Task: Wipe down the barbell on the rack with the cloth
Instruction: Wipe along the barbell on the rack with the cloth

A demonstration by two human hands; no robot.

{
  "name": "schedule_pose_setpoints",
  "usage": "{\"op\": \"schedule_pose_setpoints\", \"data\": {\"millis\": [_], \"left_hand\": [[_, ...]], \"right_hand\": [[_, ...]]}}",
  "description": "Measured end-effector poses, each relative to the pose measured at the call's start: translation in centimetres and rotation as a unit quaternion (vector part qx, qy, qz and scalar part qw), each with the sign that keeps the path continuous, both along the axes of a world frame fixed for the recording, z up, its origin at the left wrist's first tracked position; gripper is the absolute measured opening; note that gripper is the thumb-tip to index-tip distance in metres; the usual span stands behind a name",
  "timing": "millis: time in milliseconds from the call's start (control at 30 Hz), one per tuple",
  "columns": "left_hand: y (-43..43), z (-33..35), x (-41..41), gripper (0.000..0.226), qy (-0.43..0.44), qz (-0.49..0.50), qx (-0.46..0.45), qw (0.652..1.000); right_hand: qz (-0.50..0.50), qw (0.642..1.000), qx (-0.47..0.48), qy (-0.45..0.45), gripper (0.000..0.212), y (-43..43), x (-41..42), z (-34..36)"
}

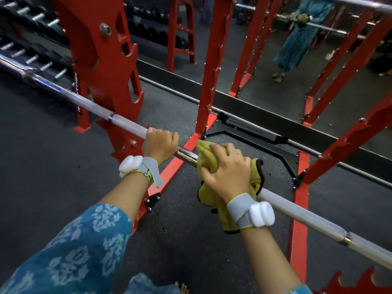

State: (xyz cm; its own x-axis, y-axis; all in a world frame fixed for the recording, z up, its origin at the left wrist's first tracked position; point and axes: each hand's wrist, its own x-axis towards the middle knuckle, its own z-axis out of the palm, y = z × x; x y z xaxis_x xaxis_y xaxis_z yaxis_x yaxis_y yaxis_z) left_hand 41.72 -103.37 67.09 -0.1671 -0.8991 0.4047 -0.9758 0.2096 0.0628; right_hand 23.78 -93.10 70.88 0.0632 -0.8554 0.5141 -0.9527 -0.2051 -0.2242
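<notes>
A long silver barbell point(127, 124) runs diagonally from upper left to lower right across the red rack point(101, 60). My left hand point(161, 143) grips the bar near its middle, fingers curled over the top. Just to its right, my right hand point(228, 168) holds a yellow-green cloth point(209, 160) with a black hem, wrapped around the bar. The cloth hangs below the bar under my wrist and hides the bar there. A short shiny stretch of bar shows between my two hands.
Red rack uprights point(209, 71) stand ahead and to the right point(299, 209). A mirror along the far wall reflects the rack and a person. Dumbbell racks point(31, 39) fill the upper left. Dark rubber flooring point(42, 155) lies below.
</notes>
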Motion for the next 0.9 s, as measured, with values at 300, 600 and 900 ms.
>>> {"op": "schedule_pose_setpoints", "data": {"millis": [300, 600, 900], "left_hand": [[0.6, 0.7, 0.2, 0.031, 0.008, -0.022, -0.052, 0.998], [0.1, 0.6, 1.2, 0.016, -0.092, -0.061, -0.013, 0.994], [-2.1, 2.2, 3.1, 0.058, 0.012, 0.007, 0.085, 0.996]], "right_hand": [[-0.007, 0.998, -0.057, -0.013, 0.044, 0.4, 0.1, -1.0], [0.023, 0.999, 0.0, 0.048, 0.048, -1.0, 4.0, -0.8], [-0.07, 0.995, 0.044, -0.058, 0.055, -1.5, 1.9, 0.5]]}}
